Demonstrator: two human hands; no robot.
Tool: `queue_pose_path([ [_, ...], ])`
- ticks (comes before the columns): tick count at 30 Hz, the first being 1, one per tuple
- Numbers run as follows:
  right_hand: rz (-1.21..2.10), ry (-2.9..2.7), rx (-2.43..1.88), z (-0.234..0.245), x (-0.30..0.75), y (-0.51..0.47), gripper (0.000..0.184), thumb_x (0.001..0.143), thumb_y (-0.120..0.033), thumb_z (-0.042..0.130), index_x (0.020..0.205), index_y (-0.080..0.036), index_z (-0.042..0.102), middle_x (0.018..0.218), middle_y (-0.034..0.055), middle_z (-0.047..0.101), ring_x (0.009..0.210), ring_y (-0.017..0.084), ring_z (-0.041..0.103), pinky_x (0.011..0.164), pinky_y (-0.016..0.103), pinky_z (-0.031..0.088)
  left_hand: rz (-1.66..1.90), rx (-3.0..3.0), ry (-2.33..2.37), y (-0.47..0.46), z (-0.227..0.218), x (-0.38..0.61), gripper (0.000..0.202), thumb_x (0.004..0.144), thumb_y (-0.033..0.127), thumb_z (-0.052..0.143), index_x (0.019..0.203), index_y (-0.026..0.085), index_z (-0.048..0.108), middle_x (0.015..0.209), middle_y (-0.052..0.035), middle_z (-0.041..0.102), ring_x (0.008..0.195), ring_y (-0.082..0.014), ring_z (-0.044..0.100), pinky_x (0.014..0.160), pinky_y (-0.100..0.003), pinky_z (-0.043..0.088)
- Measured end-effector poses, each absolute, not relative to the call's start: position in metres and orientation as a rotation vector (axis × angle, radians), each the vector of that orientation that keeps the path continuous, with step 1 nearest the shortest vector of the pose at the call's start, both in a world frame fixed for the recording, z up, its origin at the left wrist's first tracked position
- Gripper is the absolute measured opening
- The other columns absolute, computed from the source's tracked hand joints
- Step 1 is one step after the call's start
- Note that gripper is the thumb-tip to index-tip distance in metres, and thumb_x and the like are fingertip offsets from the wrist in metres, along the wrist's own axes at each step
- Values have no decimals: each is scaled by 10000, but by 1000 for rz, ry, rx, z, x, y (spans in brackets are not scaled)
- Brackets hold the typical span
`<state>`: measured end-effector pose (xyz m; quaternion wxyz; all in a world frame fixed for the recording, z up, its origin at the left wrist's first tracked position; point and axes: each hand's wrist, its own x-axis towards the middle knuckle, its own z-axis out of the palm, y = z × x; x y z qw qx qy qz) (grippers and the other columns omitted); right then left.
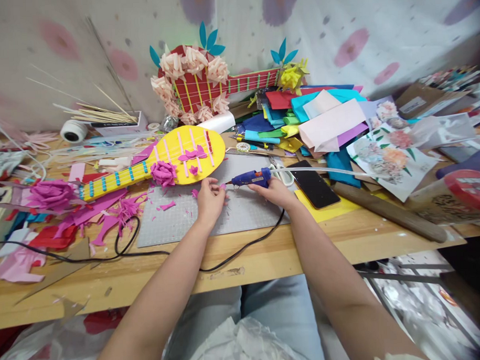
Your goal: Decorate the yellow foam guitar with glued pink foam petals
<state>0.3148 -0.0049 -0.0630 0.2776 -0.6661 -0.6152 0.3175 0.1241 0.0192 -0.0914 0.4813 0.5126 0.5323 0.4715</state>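
In my right hand (pixel 275 192) is a blue hot glue gun (pixel 250 178), its nozzle pointing left and a long clear glue stick (pixel 326 169) running out of its back. My left hand (pixel 211 199) pinches a small magenta paper piece (pixel 223 186) right at the nozzle. Both hands are over a grey cutting mat (pixel 166 224). Just beyond them lies a yellow paper instrument (pixel 171 145) with pink strings and a striped neck. A magenta paper rose (pixel 163 173) sits where its neck meets the body, and a larger rose (pixel 53 194) at the neck's far end.
A red paper guitar (pixel 193 84) with peach flowers leans on the back wall. Coloured paper (pixel 332 119) is piled behind right. A phone (pixel 314 183), scissors (pixel 281 173) and a wooden stick (pixel 390 211) lie right. A black cord (pixel 156 252) crosses the table's front; magenta scraps (pixel 111 221) lie left.
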Motion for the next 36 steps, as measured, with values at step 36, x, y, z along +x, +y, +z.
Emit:
queue_pose_path([
  [36, 340, -1814, -2332, -43, 290, -11, 316, 771, -514, 522, 700, -206, 517, 707, 67, 613, 744, 239, 588, 626, 320, 366, 959, 1239, 1535, 52, -28, 40, 449, 586, 33, 603, 916, 210, 356, 604, 39, 553, 441, -188, 608, 363, -262, 465],
])
